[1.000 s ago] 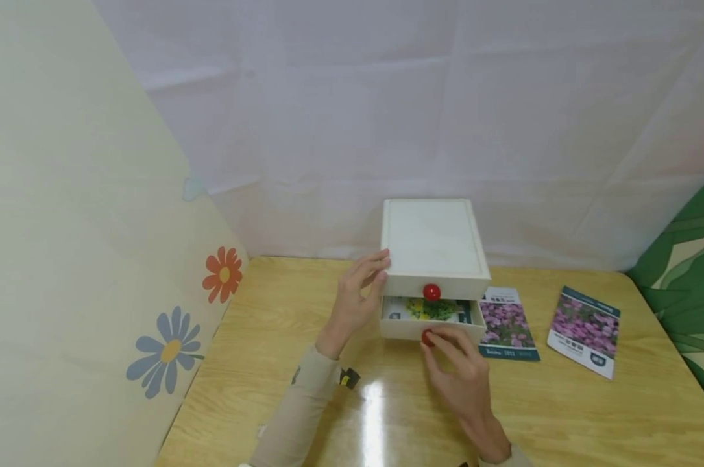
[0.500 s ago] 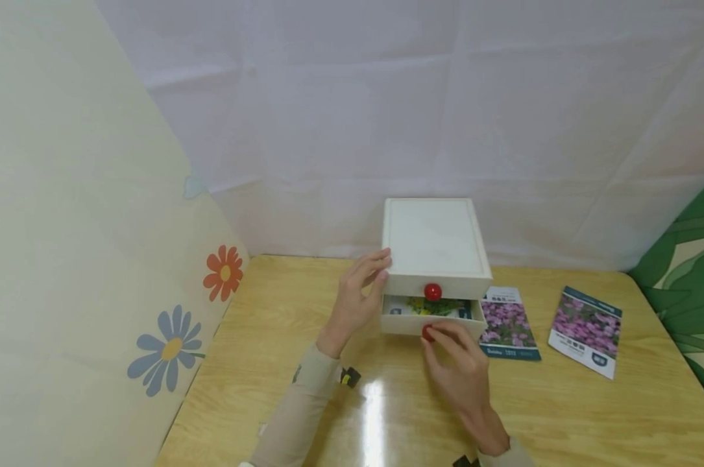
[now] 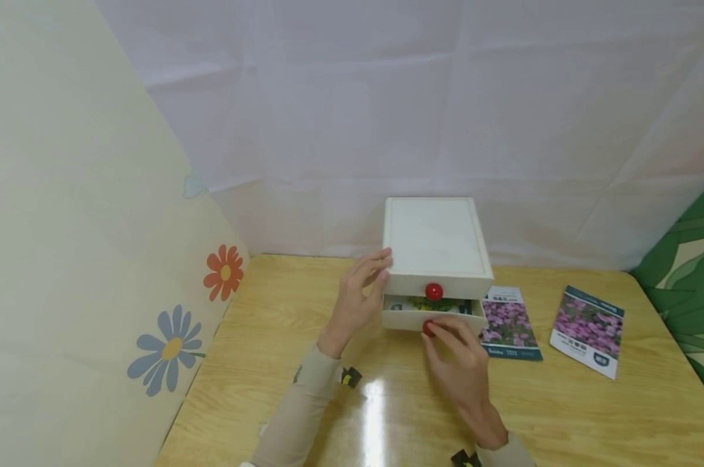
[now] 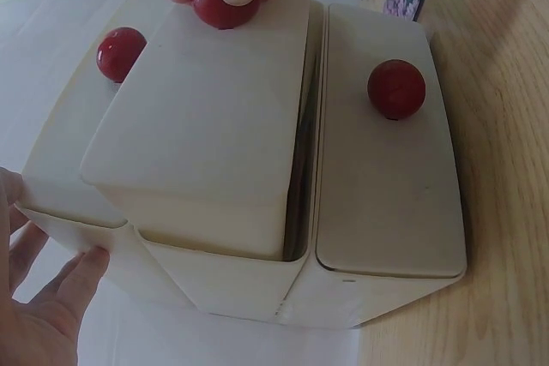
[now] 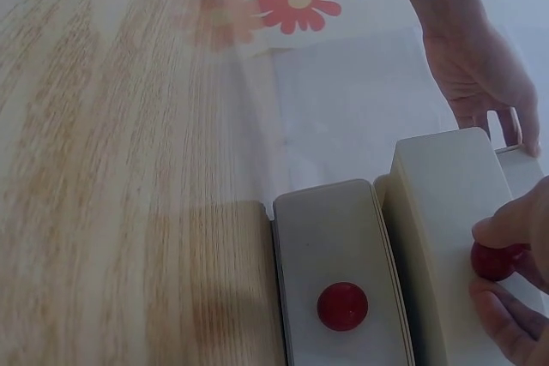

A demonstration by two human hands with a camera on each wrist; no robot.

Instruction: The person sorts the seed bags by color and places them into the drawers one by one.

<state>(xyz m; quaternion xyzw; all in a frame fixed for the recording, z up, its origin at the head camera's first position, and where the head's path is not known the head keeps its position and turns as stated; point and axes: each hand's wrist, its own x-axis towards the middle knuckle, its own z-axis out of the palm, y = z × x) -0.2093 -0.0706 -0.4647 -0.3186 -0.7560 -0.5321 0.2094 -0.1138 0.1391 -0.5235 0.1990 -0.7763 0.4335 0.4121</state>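
A small white cabinet (image 3: 436,237) with three stacked drawers stands near the back of the table, each drawer with a round red knob. Its middle drawer (image 4: 197,109) sticks partly out, and a printed packet with yellow flowers and green leaves (image 3: 433,303) shows inside. Thumb and fingers of my right hand (image 3: 465,363) pinch that drawer's red knob (image 5: 491,261). Against the cabinet's left side rests my left hand (image 3: 354,305), fingers extended, fingertips at the top edge. The bottom drawer (image 5: 322,237) is closed, as is the top one.
Two packets with pink flowers lie right of the cabinet, one close beside it (image 3: 509,324) and another farther right (image 3: 588,331). A pale cloth wall (image 3: 340,130) rises behind the table (image 3: 258,324). A flower-printed panel (image 3: 95,194) borders the left.
The middle drawer has slid inward a little, with my right hand following on its knob; less of the packet inside shows. My left hand has stayed on the cabinet's side.
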